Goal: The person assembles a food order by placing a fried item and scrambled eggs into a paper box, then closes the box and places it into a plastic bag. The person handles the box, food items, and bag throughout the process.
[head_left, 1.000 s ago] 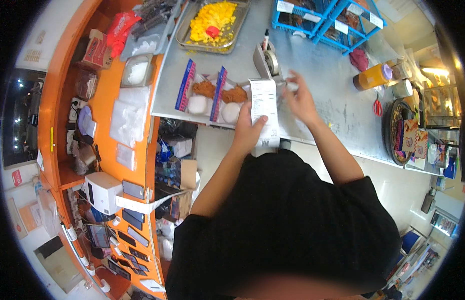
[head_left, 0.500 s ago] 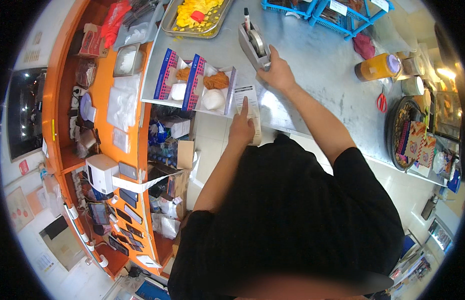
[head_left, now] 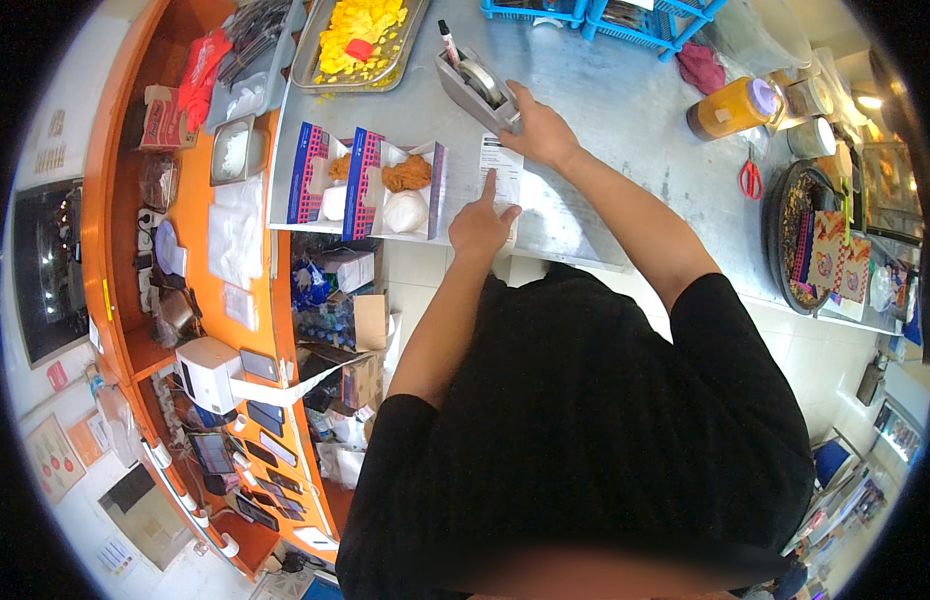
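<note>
left hand (head_left: pixel 482 222): one finger points down and presses the paper slip; the other fingers are curled in, holding nothing.
right hand (head_left: pixel 540 130): fingers spread loose on the tape dispenser (head_left: pixel 477 88), resting, not gripping.
paper slip (head_left: pixel 501 170): lies flat on the steel bench (head_left: pixel 625 110), near the front edge, between the two hands.
how it feels: i think thin, light and bendy; it could slide or tear, so pinch an edge.
nearby: open food box (head_left: pixel 393 188) with fried chicken and a rice ball just beside it; a marker (head_left: pixel 449 42) behind the dispenser; a tray of yellow food (head_left: pixel 363 30); an orange jar (head_left: pixel 730 108); red scissors (head_left: pixel 751 180).
in the way: only the dispenser, touching the slip's top.
</note>
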Demonstrator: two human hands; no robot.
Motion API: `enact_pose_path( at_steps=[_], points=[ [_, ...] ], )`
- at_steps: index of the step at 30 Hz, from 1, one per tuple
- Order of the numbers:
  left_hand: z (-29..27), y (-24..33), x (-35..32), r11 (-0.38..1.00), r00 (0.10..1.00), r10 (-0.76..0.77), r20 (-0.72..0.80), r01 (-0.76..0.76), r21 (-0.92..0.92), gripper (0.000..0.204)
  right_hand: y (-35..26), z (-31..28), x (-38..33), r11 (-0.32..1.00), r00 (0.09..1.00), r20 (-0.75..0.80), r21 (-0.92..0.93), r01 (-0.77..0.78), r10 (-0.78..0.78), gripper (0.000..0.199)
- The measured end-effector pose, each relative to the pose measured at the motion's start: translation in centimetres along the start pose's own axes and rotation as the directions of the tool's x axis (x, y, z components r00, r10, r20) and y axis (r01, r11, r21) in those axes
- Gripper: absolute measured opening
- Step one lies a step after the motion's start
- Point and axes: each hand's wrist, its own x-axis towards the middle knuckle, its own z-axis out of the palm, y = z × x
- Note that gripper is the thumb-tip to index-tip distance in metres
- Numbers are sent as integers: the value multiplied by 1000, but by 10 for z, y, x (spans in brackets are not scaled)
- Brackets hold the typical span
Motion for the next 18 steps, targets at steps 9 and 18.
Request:
enact_pose_path(
  at_steps=[9, 18],
  points=[
    [-8, 1, 4, 999, 997, -21, 77, 18, 44, 88, 3, -31, 40, 990, 992, -52, -90, 106, -111, 73],
    [-9, 5, 19, 999, 998, -50, 29, 50, -10, 89, -24, 9, 44, 984, 991, 71, -133, 120, -111, 73]
  ],
)
